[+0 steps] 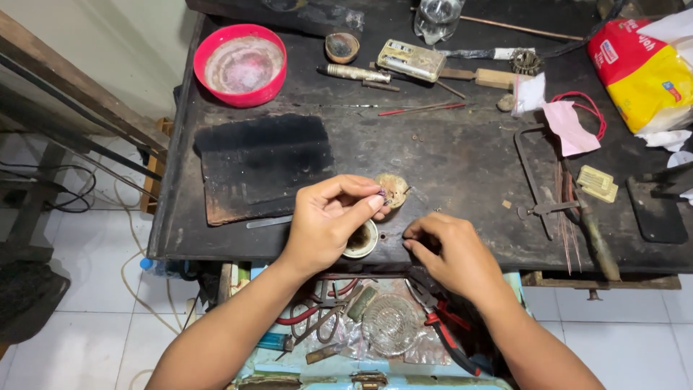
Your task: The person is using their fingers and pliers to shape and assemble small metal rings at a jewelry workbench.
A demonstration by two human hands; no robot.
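At the front edge of a dark, scorched worktop (447, 159), we work over a small round block (394, 189) that serves as our landmark. Our left hand (328, 220) sits just left of the block, thumb and forefinger closed in a pinch on a tiny purplish piece (381, 193) held right against the block's near-left rim; it is too small to tell what it is. Our right hand (451, 249) rests below and to the right of the block, its fingers (413, 240) drawn together on the worktop surface, apparently nipping something very fine, though we cannot tell what, if anything, they hold. A small pale cup (361, 242) stands directly below the block, between the two hands and partly behind the left one.

Farther left of the block lies a black charred pad (263, 162); up and left of it, a red bowl (242, 65). To the block's right a saw frame (538, 173) lies flat on the worktop, with a yellow packet (642, 72) well beyond it. Below the block, under the worktop's edge, an open drawer (375, 328) holds red-handled pliers (444, 328) and a clear glass dish (390, 323).

Done well, we judge, this calls for a light, steady pinch, wrists braced on the worktop edge, and the piece kept against the block so it cannot spring away.
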